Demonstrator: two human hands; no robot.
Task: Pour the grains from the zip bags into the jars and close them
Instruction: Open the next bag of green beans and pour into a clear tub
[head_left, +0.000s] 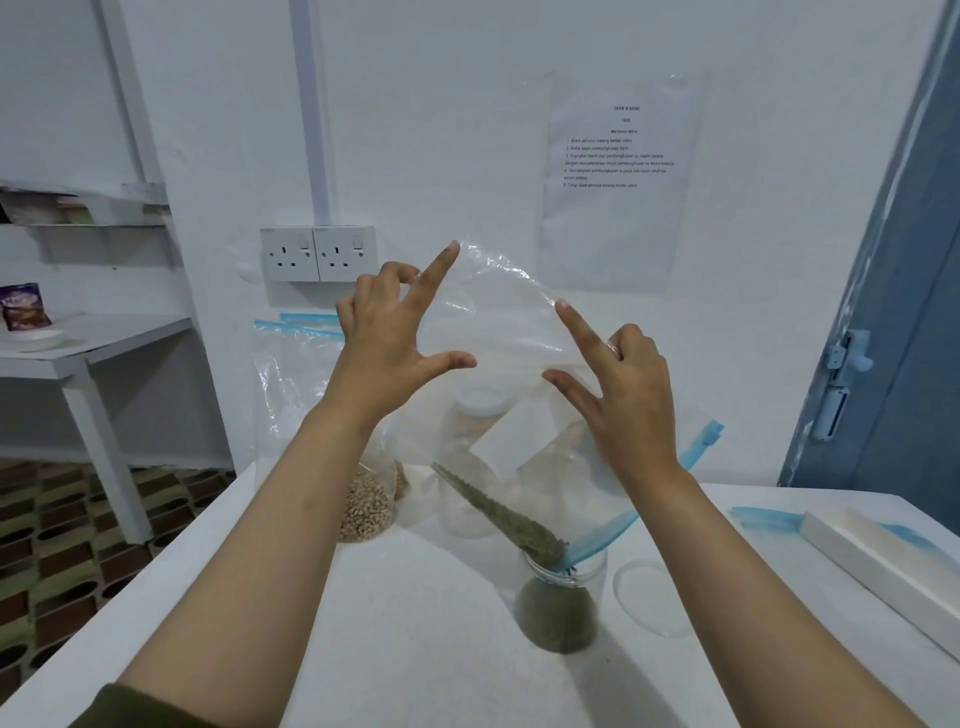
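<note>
A clear zip bag (498, 322) is held up, tipped with its blue zip mouth down in an open glass jar (563, 603). Fine greenish grains (504, 512) run down the bag's lower fold into the jar, which is partly filled. My left hand (395, 332) holds the bag's raised left corner, pinching it with curled fingers while the forefinger and thumb stick out. My right hand (623, 395) holds the right edge the same way. The jar's clear lid (644, 597) lies flat on the table to its right.
On the white table (415, 649), a second zip bag with beige grains (363, 504) stands at the back left. Behind the held bag stands another jar (475, 467). A long white box (883, 566) and a flat empty bag (763, 519) lie at the right.
</note>
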